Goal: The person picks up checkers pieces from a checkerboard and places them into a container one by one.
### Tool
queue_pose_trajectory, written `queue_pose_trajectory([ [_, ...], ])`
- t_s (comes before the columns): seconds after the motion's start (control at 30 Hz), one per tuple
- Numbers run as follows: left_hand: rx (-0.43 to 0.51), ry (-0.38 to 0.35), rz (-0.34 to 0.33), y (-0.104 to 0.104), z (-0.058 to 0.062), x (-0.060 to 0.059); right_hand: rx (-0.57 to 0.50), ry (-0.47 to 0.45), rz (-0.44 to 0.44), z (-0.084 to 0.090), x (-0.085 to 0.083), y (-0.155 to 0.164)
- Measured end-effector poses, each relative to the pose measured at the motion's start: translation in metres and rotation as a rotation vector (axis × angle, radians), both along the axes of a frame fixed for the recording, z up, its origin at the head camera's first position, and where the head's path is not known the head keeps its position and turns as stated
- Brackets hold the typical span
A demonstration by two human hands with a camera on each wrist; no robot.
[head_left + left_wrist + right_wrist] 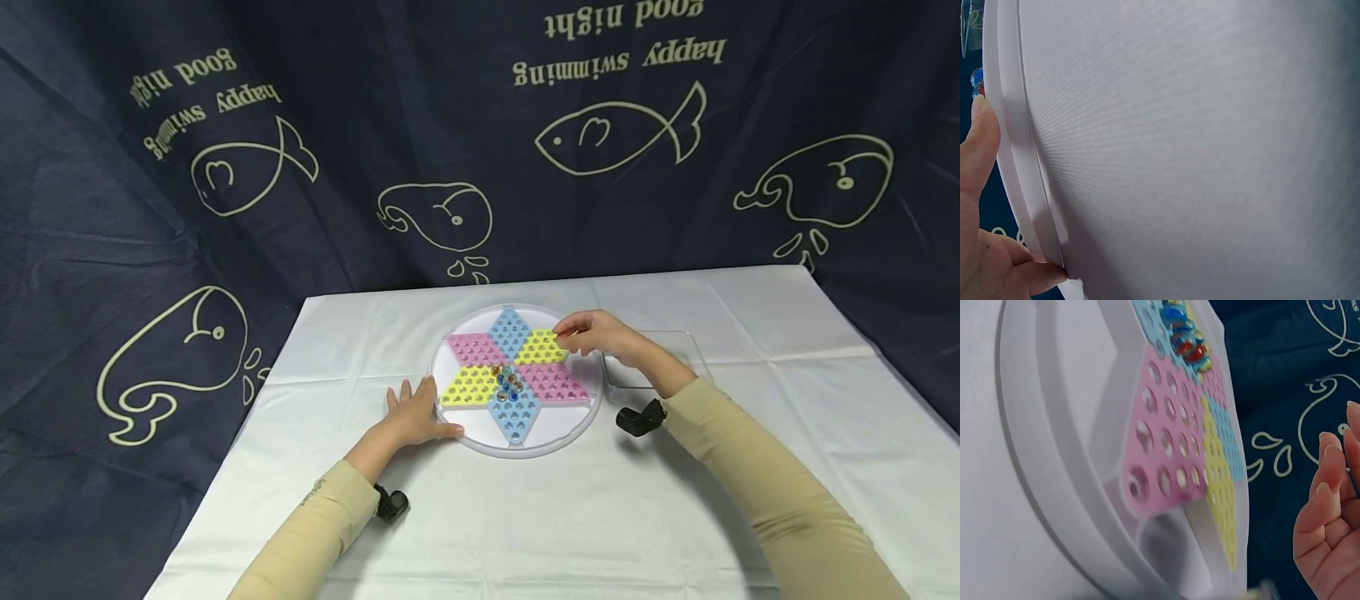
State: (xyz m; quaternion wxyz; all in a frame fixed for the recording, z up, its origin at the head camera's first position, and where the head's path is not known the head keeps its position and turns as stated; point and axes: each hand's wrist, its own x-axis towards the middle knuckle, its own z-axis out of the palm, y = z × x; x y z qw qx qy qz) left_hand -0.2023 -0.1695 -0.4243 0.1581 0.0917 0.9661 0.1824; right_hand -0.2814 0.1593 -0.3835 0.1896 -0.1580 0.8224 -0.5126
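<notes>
A round white Chinese checkers board (517, 452) lies on the table, its star of blue, yellow and pink sections full of small holes. Glass marbles (507, 383) cluster around the middle of the star; they also show as blue, red and clear balls (1185, 340) in the right wrist view. My left hand (408, 419) rests at the board's left rim, fingers spread and thumb along the near edge. Over the far-right yellow section (542, 347) hovers my right hand (596, 332), fingers loosely bent, with nothing visible between them in the right wrist view.
Beneath my right forearm, beside the board, stands a clear plastic box (626, 375). A white cloth (480, 517) covers the table. Behind it hangs a dark blue curtain (420, 125) with fish and whale drawings. Black wrist cameras (640, 419) are strapped on both wrists.
</notes>
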Motion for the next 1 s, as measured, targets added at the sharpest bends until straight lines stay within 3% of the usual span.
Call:
queue_pose_trajectory([
  [0.3, -0.006, -0.003, 0.001, -0.001, -0.001, 0.000, -0.029, -0.048, 0.005, -0.009, 0.003, -0.020],
  [1.0, -0.008, -0.006, 0.004, -0.001, 0.003, 0.000, -0.023, -0.004, 0.118, -0.032, 0.012, -0.050],
])
